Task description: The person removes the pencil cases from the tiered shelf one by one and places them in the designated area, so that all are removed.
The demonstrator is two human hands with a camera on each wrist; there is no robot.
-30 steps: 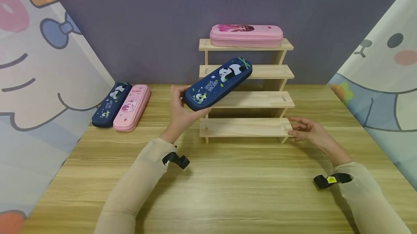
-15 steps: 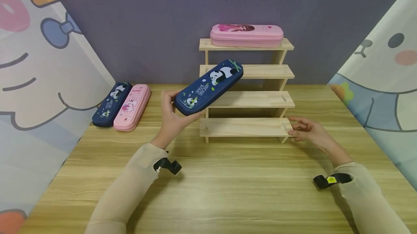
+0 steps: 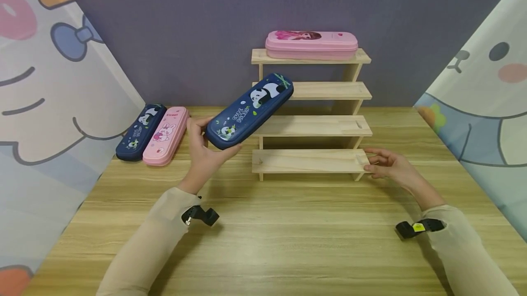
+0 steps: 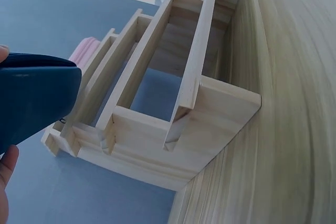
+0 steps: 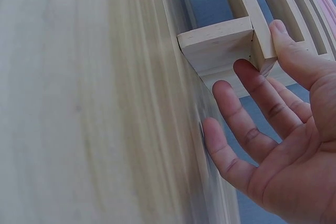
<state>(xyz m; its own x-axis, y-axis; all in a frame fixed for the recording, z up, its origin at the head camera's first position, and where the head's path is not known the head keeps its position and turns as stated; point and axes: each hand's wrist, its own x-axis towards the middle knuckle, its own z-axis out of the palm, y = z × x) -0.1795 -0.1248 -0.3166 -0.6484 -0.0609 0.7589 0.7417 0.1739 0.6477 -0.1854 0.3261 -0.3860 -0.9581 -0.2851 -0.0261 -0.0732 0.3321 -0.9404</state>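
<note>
Head view looks down from above — both wrist views closely share the wooden rack (image 3: pixel 311 124).

Lighting is bright, even and diffuse, with no glare on any surface. Soft, short shadows lie on the table (image 3: pixel 288 223) beneath both sleeves and under the wooden rack (image 3: pixel 313 117), indicating light from above. The head view is sharp throughout, with mild wide-angle bending at the side edges. In the left wrist view the blue pencil case (image 4: pixel 31 98) is close, dark and soft. In the right wrist view the table grain smears at the left, and the right hand (image 5: pixel 278 145) is well lit.
</note>
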